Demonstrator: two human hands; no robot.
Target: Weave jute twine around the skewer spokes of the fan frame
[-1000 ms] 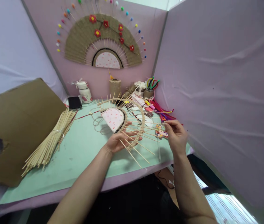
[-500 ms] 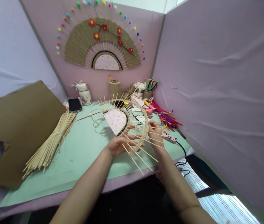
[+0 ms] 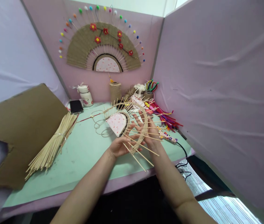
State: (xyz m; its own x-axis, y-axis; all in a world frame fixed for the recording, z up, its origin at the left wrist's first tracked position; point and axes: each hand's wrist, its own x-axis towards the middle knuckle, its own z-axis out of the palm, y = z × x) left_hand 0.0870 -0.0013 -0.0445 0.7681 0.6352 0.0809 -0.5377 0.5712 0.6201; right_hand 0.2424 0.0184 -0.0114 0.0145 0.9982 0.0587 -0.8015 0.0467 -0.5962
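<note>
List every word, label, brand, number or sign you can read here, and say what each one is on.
None: no word, label, brand, number or sign is readable in this view.
White bottle: reddish print, too small to tell whether it includes lettering.
Wall fan: red flowers and a spotted panel, no lettering visible.
Fan frame: pink spots on its pale panel, no lettering visible.

Fan frame (image 3: pixel 122 122) above the table's (image 3: pixel 85 168) middle, wall fan (image 3: pixel 111 39) on the partition (image 3: pixel 134 74) behind.
Cardboard (image 3: pixel 27 133) stands along the left edge, a stick bundle (image 3: pixel 52 144) just right of it. At the back: bottle (image 3: pixel 85 95) near the left corner, twine spool (image 3: pixel 115 92) mid-edge. Near the right edge, pipe cleaners (image 3: pixel 168 119) lie behind the corded tool (image 3: pixel 169 137).
</note>
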